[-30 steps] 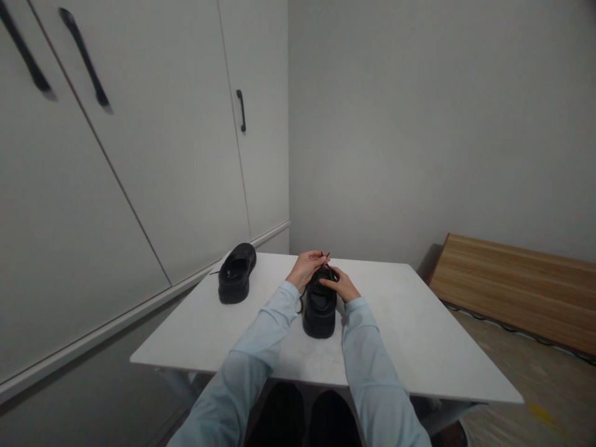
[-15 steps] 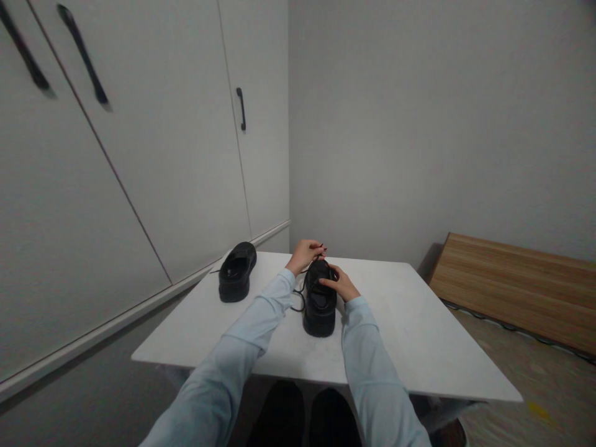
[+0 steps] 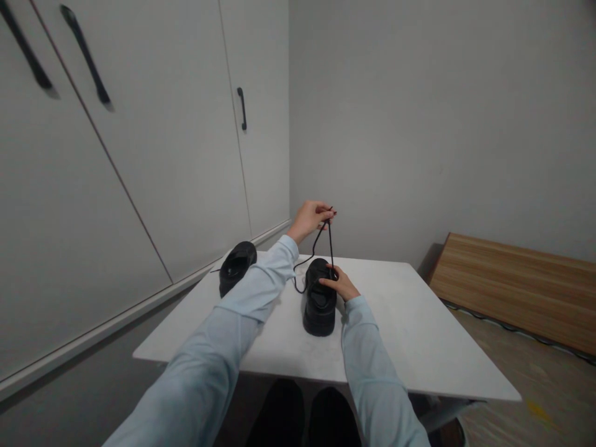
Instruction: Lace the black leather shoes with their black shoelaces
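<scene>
Black and matte, the near shoe (image 3: 320, 305) is sitting heel toward the person near the middle of the white worktop (image 3: 410, 335), its thick sole flat on the surface. A thin black lace (image 3: 330, 242) is running taut from the shoe's front up to the left hand (image 3: 311, 218), which is pinching the lace end between closed fingertips, well above the shoe; a slack loop of the same lace is hanging beside the shoe's left flank. The right hand (image 3: 342, 284) is resting on the shoe's upper, fingers curled and pressing it down at the lacing. Judging by the loose loop and the free end, the lacing is looking only partly done, with no knot showing. The second shoe (image 3: 237, 267), equally dark and rounded, is lying apart at the worktop's far left corner, untouched. Pale, smooth cupboard doors (image 3: 139, 155) with slim black handles are standing beyond, and a wood-grain board (image 3: 516, 285) is lying low at the right.
</scene>
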A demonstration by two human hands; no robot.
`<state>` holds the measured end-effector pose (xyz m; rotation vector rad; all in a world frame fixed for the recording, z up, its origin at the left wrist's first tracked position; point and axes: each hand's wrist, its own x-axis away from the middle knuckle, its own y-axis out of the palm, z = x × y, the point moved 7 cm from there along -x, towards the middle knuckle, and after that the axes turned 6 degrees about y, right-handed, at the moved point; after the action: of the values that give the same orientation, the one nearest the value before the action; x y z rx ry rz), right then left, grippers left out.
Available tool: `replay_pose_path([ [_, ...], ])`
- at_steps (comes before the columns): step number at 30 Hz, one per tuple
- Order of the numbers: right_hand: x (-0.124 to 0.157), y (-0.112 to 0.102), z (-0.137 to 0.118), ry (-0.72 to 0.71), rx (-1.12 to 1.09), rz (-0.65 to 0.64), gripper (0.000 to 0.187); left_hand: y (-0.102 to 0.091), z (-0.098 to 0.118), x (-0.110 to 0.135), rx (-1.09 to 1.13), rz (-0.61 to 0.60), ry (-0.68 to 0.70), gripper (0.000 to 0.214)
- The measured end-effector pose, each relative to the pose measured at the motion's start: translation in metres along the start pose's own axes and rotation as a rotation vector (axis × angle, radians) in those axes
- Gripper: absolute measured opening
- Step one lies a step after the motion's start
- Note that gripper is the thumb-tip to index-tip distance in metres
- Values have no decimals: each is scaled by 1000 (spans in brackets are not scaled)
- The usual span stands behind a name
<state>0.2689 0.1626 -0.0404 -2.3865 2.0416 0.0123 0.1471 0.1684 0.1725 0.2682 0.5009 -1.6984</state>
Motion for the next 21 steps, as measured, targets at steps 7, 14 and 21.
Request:
replay_pose_path([
  [7, 6, 3, -5, 16, -27, -14, 67, -6, 48, -12, -57, 21, 111, 5],
  [14, 6, 4, -4, 19, -35, -12, 66, -12, 76, -16, -90, 87, 142, 3],
  [21, 5, 3, -3, 19, -24, -20, 68, -13, 100, -24, -100, 107, 195, 3],
])
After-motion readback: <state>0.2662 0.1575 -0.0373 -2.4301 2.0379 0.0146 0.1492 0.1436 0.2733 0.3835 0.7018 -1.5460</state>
